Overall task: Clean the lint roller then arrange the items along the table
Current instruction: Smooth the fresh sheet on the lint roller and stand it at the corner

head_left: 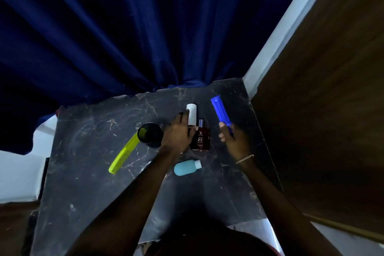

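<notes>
My right hand [231,136] grips the lower end of a blue plastic lint roller cover [220,112], which points up and away over the dark marble table [87,172]. My left hand [178,131] wraps around the white lint roller [192,113], whose sticky roll stands out past my fingers. A dark red perfume bottle [201,138] lies between my hands, touching the left one. A light blue bottle [187,167] lies on its side nearer to me.
A black cup [150,134] stands left of my left hand, with a yellow-green comb [124,155] leaning out of it onto the table. A blue curtain [124,37] hangs behind the table. A brown wooden panel [322,110] borders the right side.
</notes>
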### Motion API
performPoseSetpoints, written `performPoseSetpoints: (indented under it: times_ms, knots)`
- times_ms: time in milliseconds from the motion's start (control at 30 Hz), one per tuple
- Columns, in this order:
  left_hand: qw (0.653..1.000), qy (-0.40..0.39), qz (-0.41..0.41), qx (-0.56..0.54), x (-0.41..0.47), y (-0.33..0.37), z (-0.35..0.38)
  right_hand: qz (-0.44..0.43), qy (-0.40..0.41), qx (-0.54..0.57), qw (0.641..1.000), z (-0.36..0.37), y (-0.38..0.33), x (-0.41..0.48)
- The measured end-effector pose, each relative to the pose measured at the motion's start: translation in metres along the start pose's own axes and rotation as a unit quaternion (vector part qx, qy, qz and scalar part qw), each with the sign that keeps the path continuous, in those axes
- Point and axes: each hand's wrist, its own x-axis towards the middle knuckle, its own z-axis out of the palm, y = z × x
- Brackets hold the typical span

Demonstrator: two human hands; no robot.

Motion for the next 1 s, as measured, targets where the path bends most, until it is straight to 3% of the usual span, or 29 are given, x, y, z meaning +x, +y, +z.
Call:
performPoseSetpoints:
  times_ms: [167,400,1000]
  knots:
    - [0.990,-0.062,-0.106,-0.068,0.043,0.000,0.012,0.003,-0.005,0.044,0.999,-0.004,0.006,0.023]
    - [0.964,-0.073,-0.214,-0.140,0.081,0.007,0.023,0.006,-0.013,0.073,0.997,-0.011,0.018,0.035]
    - [0.952,-0.048,-0.226,-0.203,0.086,0.018,0.003,0.015,-0.014,0.057,0.998,-0.019,0.021,0.031]
